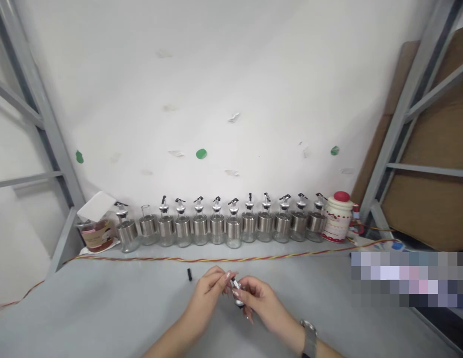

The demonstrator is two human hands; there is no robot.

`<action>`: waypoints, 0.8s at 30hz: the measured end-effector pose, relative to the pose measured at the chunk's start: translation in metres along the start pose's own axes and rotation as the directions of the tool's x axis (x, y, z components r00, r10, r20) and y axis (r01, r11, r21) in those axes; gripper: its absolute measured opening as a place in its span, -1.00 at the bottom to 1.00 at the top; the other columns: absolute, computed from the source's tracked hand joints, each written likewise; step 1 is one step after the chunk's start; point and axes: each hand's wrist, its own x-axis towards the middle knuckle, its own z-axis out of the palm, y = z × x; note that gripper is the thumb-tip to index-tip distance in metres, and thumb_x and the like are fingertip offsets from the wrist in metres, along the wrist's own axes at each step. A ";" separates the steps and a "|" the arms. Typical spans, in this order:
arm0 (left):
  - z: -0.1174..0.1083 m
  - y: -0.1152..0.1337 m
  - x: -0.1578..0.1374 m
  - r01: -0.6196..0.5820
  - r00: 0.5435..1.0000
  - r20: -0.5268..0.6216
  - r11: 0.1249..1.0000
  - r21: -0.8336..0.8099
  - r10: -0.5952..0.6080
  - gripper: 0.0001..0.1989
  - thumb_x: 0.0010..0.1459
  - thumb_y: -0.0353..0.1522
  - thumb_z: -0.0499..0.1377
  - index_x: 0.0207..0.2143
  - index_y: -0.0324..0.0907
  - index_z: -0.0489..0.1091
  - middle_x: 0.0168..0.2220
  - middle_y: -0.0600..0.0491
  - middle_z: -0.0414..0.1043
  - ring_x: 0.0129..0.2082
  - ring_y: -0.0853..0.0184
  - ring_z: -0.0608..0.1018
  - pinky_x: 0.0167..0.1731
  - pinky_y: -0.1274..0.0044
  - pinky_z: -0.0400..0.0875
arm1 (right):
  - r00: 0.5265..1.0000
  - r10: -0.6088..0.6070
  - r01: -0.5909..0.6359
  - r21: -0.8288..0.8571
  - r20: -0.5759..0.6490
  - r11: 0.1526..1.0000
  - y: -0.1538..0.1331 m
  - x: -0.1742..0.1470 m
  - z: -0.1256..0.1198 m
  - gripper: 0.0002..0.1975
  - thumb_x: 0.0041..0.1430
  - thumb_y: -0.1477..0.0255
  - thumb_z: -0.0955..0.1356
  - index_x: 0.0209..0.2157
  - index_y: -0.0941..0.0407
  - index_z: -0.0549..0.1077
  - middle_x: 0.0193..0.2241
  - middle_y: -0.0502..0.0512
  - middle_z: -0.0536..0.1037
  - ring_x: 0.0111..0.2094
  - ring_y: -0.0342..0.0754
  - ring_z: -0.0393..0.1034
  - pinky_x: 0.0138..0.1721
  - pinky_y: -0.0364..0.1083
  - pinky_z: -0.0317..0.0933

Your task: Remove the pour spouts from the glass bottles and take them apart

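Two hands meet over the gray surface (115,308), low down in the middle. The right hand (260,297) has its grip clamped on a small silver and black spout (238,302), with the thumb on one side and bent fingers on the other. The left hand (209,287) is right at the top black end of the spout, with its fingers bent in close, but I cannot tell if its grip is pinched on it. So the spout is up between the two hands, and it leans a bit. A watch (309,338) goes around the right wrist. A little black piece (189,274) lies on the surface, near the left hand. Behind them, a red and yellow string (216,259) runs across. Past the string, twelve glass bottles (233,231) with shiny metal bands stand in a row by the white wall (253,74). The second one from the left has a bare glass neck, and the others wear spouts. A jar (97,236) with a tipped white lid (97,206) is at the left end, and a white pot (336,223) with a red knob is at the right end.
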 end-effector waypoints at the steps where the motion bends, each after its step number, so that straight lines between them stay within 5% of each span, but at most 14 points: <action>1: 0.000 0.000 0.000 -0.003 1.000 0.000 1.000 0.002 0.003 -0.62 0.12 -0.20 -0.02 -0.62 -0.21 0.35 -0.51 0.10 0.22 -0.41 0.37 0.37 -0.30 0.55 0.23 | 1.000 -0.001 0.001 -0.003 0.002 1.000 0.001 0.000 0.000 -0.57 -0.23 0.07 0.37 -0.52 0.17 0.29 -0.67 -0.13 0.30 -0.77 -0.30 0.12 -0.75 -0.25 0.02; 10: 0.000 -0.002 0.001 -0.014 0.999 0.045 0.996 0.085 0.010 -0.58 0.13 -0.18 -0.04 -0.65 -0.22 0.35 -0.54 0.08 0.26 -0.43 0.37 0.42 -0.33 0.55 0.30 | 1.000 0.014 -0.014 -0.030 -0.002 0.999 0.003 -0.001 0.000 -0.52 -0.28 0.04 0.37 -0.52 0.18 0.31 -0.68 -0.12 0.30 -0.78 -0.29 0.12 -0.75 -0.23 0.02; 16: -0.017 0.016 0.007 -0.021 1.000 0.014 0.947 0.320 0.017 -0.62 0.14 -0.18 -0.06 -0.48 -0.17 0.45 -0.40 0.05 0.40 -0.31 0.35 0.44 -0.21 0.56 0.27 | 0.998 0.038 -0.040 -0.044 -0.045 0.998 -0.005 0.000 -0.002 -0.58 -0.25 0.09 0.39 -0.53 0.19 0.33 -0.70 -0.11 0.31 -0.78 -0.28 0.10 -0.75 -0.23 -0.01; 19: -0.040 0.018 0.014 0.093 0.989 -0.145 0.855 0.511 -0.022 -0.63 0.18 -0.22 -0.16 -0.20 -0.19 0.36 -0.30 -0.02 0.38 -0.28 0.29 0.43 -0.25 0.49 0.27 | 0.995 0.048 -0.052 -0.038 -0.092 0.998 -0.009 0.001 -0.006 -0.62 -0.21 0.13 0.38 -0.52 0.19 0.35 -0.69 -0.09 0.34 -0.75 -0.28 0.12 -0.72 -0.24 -0.02; 24: -0.060 0.003 0.012 0.359 0.931 -0.330 0.550 0.754 -0.156 -0.63 0.08 -0.25 -0.02 -0.34 -0.42 0.37 -0.35 -0.31 0.36 -0.24 -0.07 0.39 -0.29 0.21 0.20 | 0.986 0.058 -0.063 -0.025 -0.158 0.998 -0.010 0.002 -0.009 -0.64 -0.19 0.15 0.38 -0.52 0.18 0.36 -0.65 -0.07 0.38 -0.75 -0.28 0.14 -0.69 -0.22 -0.01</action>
